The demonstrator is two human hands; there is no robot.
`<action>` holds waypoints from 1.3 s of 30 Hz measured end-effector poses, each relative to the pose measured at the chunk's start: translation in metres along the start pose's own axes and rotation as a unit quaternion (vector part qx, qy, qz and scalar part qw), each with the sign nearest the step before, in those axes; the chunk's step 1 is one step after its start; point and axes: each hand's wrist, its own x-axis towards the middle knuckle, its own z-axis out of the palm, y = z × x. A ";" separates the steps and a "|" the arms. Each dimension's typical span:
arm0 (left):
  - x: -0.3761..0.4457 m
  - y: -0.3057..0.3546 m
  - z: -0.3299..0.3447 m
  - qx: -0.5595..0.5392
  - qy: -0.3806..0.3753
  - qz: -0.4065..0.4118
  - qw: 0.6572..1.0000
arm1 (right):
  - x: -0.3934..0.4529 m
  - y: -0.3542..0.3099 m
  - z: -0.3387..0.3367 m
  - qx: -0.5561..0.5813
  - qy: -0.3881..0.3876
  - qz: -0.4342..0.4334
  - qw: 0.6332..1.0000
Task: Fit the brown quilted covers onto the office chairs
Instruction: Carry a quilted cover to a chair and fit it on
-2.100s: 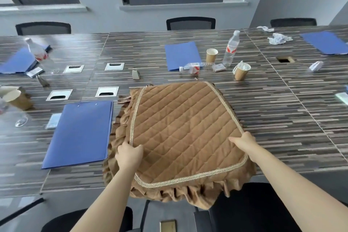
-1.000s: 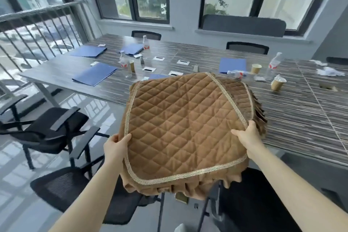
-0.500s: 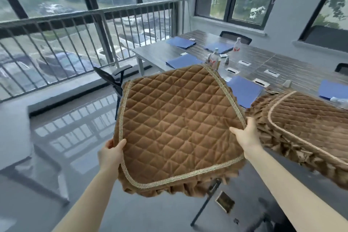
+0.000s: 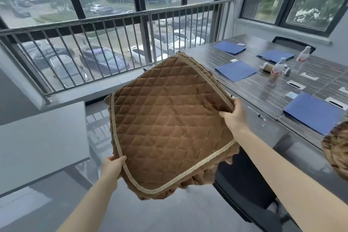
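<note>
Brown quilted cover (image 4: 169, 124) hangs in the air beside the tabletop (image 4: 263, 88), above a black chair (image 4: 244, 181); left hand (image 4: 112, 166) and right hand (image 4: 234, 117) pinch its opposite edges.

Brown quilted cover (image 4: 169, 128): diamond stitching, gold braid trim round the top panel, pleated frill hanging off the near and right edges. Held in mid-air, quilted face up, tilted with the far corner higher. Left hand (image 4: 112, 167) pinches the near-left edge at the braid, right hand (image 4: 235, 117) grips the right edge. Black office chair (image 4: 246, 181) sits low right, seat bare, partly hidden under the cover's near-right corner. Second brown quilted cover (image 4: 337, 154) cut off at the right frame edge, frilled rim showing, beside the worktop (image 4: 263, 92).
</note>
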 end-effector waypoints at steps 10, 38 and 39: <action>0.098 0.060 -0.005 -0.010 -0.027 -0.027 0.999 | 0.081 -0.054 0.094 -0.024 0.000 -0.043 0.999; 0.307 0.441 0.207 0.407 -0.024 0.594 0.693 | 0.440 -0.183 0.292 -0.402 -0.068 -0.456 0.791; 0.320 0.451 0.212 0.413 -0.034 0.583 0.699 | 0.449 -0.182 0.299 -0.406 -0.057 -0.458 0.789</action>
